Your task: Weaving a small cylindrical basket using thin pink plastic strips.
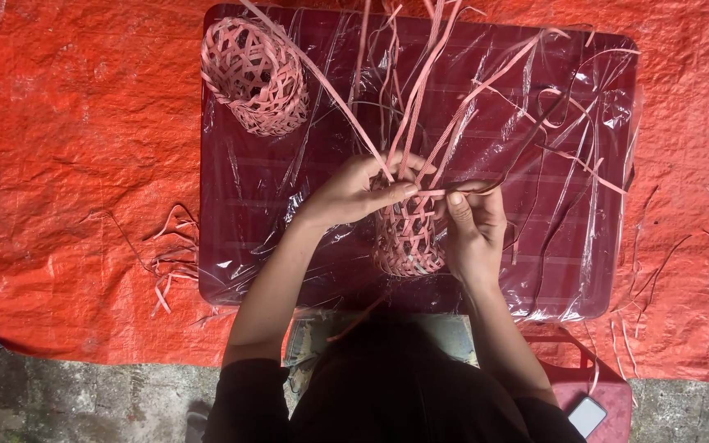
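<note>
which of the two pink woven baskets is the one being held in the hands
The unfinished pink woven strip basket at the table's centre, loose strips fanning from its top, held between both hands. The other pink woven basket lies untouched at the far left corner.

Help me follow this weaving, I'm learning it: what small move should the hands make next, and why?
Probably draw the pinched strip across and tuck it under the neighbouring upright. Both the left hand and the right hand grip the rim of the half-woven pink basket, whose long strips trail loose past it, unlike the finished basket lying nearby.
</note>
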